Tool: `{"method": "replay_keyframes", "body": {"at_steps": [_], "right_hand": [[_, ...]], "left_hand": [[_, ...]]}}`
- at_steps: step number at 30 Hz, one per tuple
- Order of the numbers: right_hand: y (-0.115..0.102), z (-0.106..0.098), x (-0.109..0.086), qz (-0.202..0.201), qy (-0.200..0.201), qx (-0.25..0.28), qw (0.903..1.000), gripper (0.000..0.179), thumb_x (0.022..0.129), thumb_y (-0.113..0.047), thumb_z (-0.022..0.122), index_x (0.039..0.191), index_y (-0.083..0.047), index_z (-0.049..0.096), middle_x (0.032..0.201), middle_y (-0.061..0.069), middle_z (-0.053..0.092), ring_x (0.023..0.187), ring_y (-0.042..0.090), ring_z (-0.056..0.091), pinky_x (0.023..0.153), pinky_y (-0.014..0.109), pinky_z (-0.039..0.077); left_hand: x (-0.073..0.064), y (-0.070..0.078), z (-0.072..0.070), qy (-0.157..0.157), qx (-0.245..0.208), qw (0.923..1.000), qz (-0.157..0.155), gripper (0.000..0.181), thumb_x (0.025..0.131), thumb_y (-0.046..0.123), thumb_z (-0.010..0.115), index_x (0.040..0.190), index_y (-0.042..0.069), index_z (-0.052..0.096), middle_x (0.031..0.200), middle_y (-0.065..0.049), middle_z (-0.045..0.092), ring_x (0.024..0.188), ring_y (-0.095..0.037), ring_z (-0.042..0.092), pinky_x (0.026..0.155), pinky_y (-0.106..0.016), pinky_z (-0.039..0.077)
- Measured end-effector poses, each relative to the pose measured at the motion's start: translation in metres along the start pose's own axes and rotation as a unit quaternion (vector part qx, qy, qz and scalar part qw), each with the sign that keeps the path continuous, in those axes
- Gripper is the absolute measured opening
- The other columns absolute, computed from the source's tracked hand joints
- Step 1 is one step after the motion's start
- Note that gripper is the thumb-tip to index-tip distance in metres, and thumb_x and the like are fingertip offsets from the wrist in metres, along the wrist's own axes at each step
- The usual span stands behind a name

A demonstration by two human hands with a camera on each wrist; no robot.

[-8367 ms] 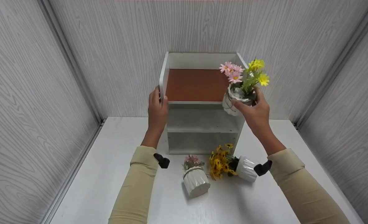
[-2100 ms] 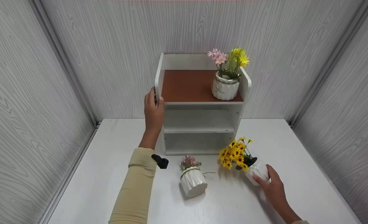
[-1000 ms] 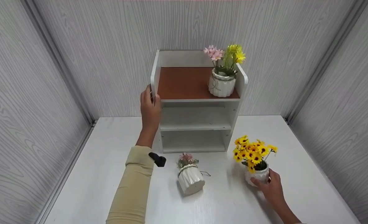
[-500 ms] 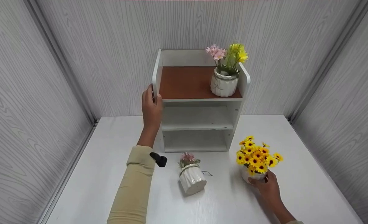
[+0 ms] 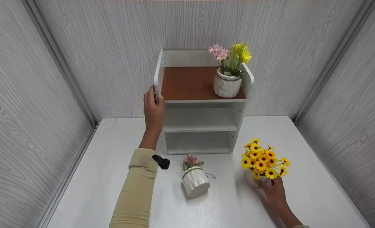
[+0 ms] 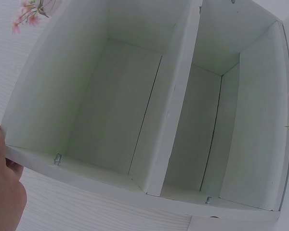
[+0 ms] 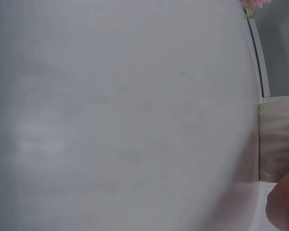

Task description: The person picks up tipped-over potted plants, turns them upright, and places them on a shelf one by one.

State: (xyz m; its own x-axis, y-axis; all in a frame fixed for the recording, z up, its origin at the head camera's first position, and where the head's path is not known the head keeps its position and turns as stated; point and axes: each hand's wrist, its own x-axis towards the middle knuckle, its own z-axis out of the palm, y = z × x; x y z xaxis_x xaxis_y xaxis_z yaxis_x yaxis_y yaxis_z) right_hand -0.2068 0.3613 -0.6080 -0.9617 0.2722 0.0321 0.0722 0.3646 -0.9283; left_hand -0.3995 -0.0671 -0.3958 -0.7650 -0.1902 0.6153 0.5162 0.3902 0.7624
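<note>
My left hand (image 5: 154, 110) grips the left side panel of a small white shelf (image 5: 203, 129) with a brown top; in the left wrist view the hand (image 6: 5, 187) shows at the panel's front edge. At the table's right, my right hand (image 5: 273, 193) holds a white flowerpot (image 5: 251, 179) of yellow flowers (image 5: 261, 160), mostly upright, flowers hiding much of the pot. The right wrist view catches only the pot's side (image 7: 279, 139) and a bit of the hand (image 7: 283, 204). A pot of pink and yellow flowers (image 5: 227, 85) stands upright on the shelf top, right side.
Between the hands, a white pot with small pink flowers (image 5: 196, 182) lies on its side before the shelf, a loose string end beside it. The white table (image 5: 121, 139) is enclosed by grey wood-grain walls (image 5: 127, 47) at the back and sides.
The pink-and-yellow pot went from my right hand onto the shelf top. My right hand then took the fallen yellow-flower pot and turned it upright. My left hand keeps its hold.
</note>
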Motion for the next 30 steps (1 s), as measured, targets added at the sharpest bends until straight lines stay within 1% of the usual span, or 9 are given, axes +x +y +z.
{"method": "replay_keyframes", "body": {"at_steps": [3, 6, 9, 11, 15, 20, 23, 27, 30], "right_hand": [[-0.0011, -0.0008, 0.0015, -0.003, 0.007, -0.009, 0.9999, 0.088, 0.086, -0.042, 0.079, 0.155, -0.028, 0.025, 0.153, 0.000, 0.035, 0.145, 0.021, 0.031, 0.120, 0.051, 0.028], [-0.0020, -0.0007, 0.0018, 0.008, 0.009, -0.014, 0.9998, 0.090, 0.086, -0.048, 0.077, 0.156, -0.024, 0.025, 0.154, 0.002, 0.035, 0.145, 0.023, 0.032, 0.119, 0.051, 0.030], [-0.0037, -0.0008, 0.0010, 0.032, 0.001, -0.021, 0.9993, 0.095, 0.088, -0.055, 0.072, 0.158, -0.020, 0.019, 0.157, 0.007, 0.033, 0.147, 0.028, 0.031, 0.118, 0.052, 0.030], [-0.0057, -0.0007, 0.0008, 0.049, -0.005, -0.025, 0.9985, 0.101, 0.086, -0.060, 0.071, 0.159, -0.019, 0.015, 0.160, 0.009, 0.030, 0.150, 0.030, 0.026, 0.120, 0.054, 0.028], [-0.0083, -0.0003, 0.0025, 0.081, -0.013, -0.026, 0.9963, 0.110, 0.081, -0.065, 0.073, 0.160, -0.017, 0.013, 0.163, 0.011, 0.028, 0.152, 0.032, 0.024, 0.120, 0.054, 0.027], [-0.0085, 0.0005, 0.0048, 0.091, -0.012, -0.026, 0.9954, 0.096, 0.089, -0.056, 0.071, 0.157, -0.012, 0.021, 0.158, 0.014, 0.035, 0.146, 0.031, 0.033, 0.118, 0.051, 0.032], [-0.0082, 0.0009, 0.0055, 0.094, -0.004, -0.026, 0.9952, 0.087, 0.092, -0.048, 0.070, 0.156, -0.010, 0.026, 0.157, 0.014, 0.038, 0.146, 0.032, 0.034, 0.117, 0.050, 0.033], [-0.0086, 0.0021, 0.0055, 0.106, 0.006, -0.024, 0.9940, 0.086, 0.094, -0.044, 0.070, 0.157, -0.007, 0.025, 0.162, 0.015, 0.033, 0.151, 0.033, 0.026, 0.120, 0.052, 0.029], [-0.0096, 0.0038, 0.0059, 0.114, 0.015, -0.001, 0.9934, 0.088, 0.092, -0.041, 0.073, 0.157, -0.005, 0.025, 0.162, 0.016, 0.031, 0.152, 0.033, 0.025, 0.120, 0.051, 0.029]], "left_hand": [[0.0004, 0.0001, -0.0005, 0.001, 0.001, 1.0000, 0.001, 0.053, 0.107, 0.026, 0.046, 0.156, 0.008, 0.034, 0.144, -0.011, 0.046, 0.137, -0.021, 0.048, 0.112, -0.036, 0.044], [0.0002, 0.0000, -0.0006, 0.000, 0.003, 1.0000, 0.001, 0.053, 0.107, 0.027, 0.046, 0.156, 0.009, 0.034, 0.144, -0.011, 0.046, 0.137, -0.021, 0.047, 0.111, -0.037, 0.044], [-0.0005, -0.0002, -0.0005, 0.000, 0.003, 1.0000, 0.002, 0.054, 0.107, 0.028, 0.045, 0.156, 0.009, 0.034, 0.145, -0.011, 0.046, 0.137, -0.021, 0.048, 0.111, -0.037, 0.044], [-0.0009, -0.0001, -0.0006, 0.001, 0.003, 1.0000, 0.004, 0.053, 0.107, 0.028, 0.045, 0.156, 0.009, 0.034, 0.145, -0.011, 0.046, 0.136, -0.021, 0.048, 0.111, -0.037, 0.044], [-0.0004, 0.0006, -0.0002, 0.002, 0.001, 1.0000, 0.001, 0.053, 0.107, 0.028, 0.045, 0.156, 0.010, 0.034, 0.145, -0.010, 0.046, 0.137, -0.020, 0.047, 0.112, -0.037, 0.044], [0.0009, 0.0006, -0.0006, -0.004, -0.001, 1.0000, -0.004, 0.054, 0.107, 0.028, 0.044, 0.157, 0.011, 0.033, 0.145, -0.010, 0.045, 0.136, -0.020, 0.047, 0.111, -0.039, 0.044], [0.0002, 0.0007, -0.0008, -0.007, 0.003, 0.9999, -0.007, 0.054, 0.107, 0.029, 0.043, 0.157, 0.011, 0.032, 0.144, -0.010, 0.045, 0.136, -0.020, 0.048, 0.110, -0.038, 0.045], [-0.0004, 0.0003, -0.0007, -0.007, 0.005, 0.9999, -0.007, 0.054, 0.107, 0.030, 0.043, 0.157, 0.011, 0.033, 0.144, -0.010, 0.046, 0.136, -0.020, 0.048, 0.111, -0.037, 0.045], [-0.0001, 0.0009, -0.0010, -0.009, -0.002, 0.9999, -0.006, 0.054, 0.107, 0.029, 0.044, 0.157, 0.011, 0.033, 0.144, -0.010, 0.046, 0.137, -0.019, 0.047, 0.112, -0.037, 0.044]]}}
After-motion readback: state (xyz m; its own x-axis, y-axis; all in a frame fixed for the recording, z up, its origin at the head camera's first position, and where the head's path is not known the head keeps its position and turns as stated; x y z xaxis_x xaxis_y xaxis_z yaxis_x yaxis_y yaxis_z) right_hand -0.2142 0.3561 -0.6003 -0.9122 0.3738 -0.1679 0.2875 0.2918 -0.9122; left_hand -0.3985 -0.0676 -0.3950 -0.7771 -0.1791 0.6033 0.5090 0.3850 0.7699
